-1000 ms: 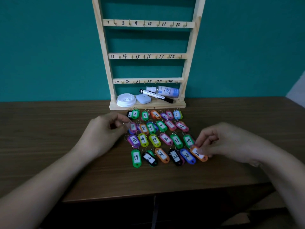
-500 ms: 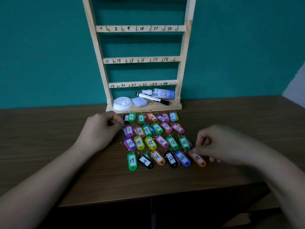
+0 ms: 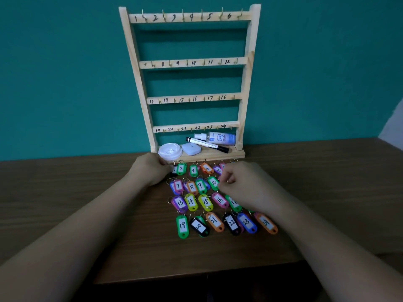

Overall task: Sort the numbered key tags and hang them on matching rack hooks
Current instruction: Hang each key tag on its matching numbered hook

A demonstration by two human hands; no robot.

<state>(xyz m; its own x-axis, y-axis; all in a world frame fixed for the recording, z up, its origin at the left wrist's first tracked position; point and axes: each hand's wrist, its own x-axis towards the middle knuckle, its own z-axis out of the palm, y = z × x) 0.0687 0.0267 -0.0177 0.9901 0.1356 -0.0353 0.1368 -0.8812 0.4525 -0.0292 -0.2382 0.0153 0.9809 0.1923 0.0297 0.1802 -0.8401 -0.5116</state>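
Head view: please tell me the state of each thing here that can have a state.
Rack hooks, all bare, no tag hung.
Key tags, lying flat on the table in numbered rows.
Marker, capped, lying on the rack base.
Spray bottle, lying on its side.
Left hand, fingers curled beside tag 1; grip unclear.
Right hand, fingers curled above the tags; grip unclear.
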